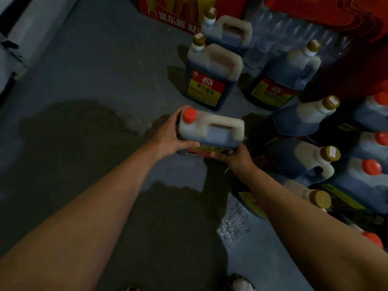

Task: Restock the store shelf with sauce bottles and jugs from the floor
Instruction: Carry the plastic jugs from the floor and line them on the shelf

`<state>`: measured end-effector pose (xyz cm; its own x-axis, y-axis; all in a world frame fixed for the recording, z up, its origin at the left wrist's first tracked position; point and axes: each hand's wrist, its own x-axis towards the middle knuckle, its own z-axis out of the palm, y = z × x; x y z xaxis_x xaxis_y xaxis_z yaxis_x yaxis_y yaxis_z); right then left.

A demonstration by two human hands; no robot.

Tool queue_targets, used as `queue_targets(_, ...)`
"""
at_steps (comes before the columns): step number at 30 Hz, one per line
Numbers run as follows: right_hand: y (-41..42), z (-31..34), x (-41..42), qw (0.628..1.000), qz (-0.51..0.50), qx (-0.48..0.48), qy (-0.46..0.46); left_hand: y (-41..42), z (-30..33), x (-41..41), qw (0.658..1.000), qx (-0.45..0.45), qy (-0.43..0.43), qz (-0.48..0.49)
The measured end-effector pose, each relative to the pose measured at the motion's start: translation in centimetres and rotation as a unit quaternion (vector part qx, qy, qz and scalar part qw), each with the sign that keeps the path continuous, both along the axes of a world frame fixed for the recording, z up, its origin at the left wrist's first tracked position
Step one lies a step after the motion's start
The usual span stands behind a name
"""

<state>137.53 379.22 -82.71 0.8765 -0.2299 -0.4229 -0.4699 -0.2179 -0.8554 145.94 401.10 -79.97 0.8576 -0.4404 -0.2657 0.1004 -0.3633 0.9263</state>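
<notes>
As seen from the head camera: one red-capped jug (211, 131), dark sauce, held above grey floor (94, 80). Left hand (172, 134) curled round its cap end; right hand (231, 157) gripping its lower label edge. Gold-capped jugs (212, 76) standing just beyond; red carton (168, 15) behind.

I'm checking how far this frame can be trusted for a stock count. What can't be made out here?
- Shelf: not in the head view at all.
- Held jug: its label is covered by the left hand and right hand.
- Jugs at the right edge: cut off, so no full count.
- Jug under the right forearm: mostly hidden.
- Red carton: its print is cropped by the top edge.
</notes>
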Motion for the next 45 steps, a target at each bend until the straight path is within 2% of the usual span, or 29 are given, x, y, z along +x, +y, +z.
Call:
queue_targets(4,0.5,0.3,-0.1,0.998,0.000,0.059,0.018,1.5,-0.6,0.0,0.997,-0.034,0.054,0.032)
queue_targets(9,2.0,0.0,-1.2,0.983,-0.004,0.170,0.063,2.9,-0.5,-1.0,0.981,-0.085,0.118,0.130)
queue_targets(15,3.5,0.1,-1.9,0.965,0.030,0.230,0.120,3.3,1.0,-1.2,0.968,-0.099,0.147,0.175)
queue_targets(21,4.1,1.5,-2.0,0.943,-0.003,0.311,0.120,3.5,1.9,-1.2,0.963,-0.089,0.165,0.194)
queue_targets(34,5.0,1.7,-1.8,0.948,-0.062,0.292,0.111,4.2,1.2,-0.1,0.965,-0.062,0.211,0.144)
queue_targets(45,4.8,1.5,-2.3,0.955,-0.079,0.239,0.157,3.0,0.5,-1.4,0.949,-0.068,0.244,0.189)
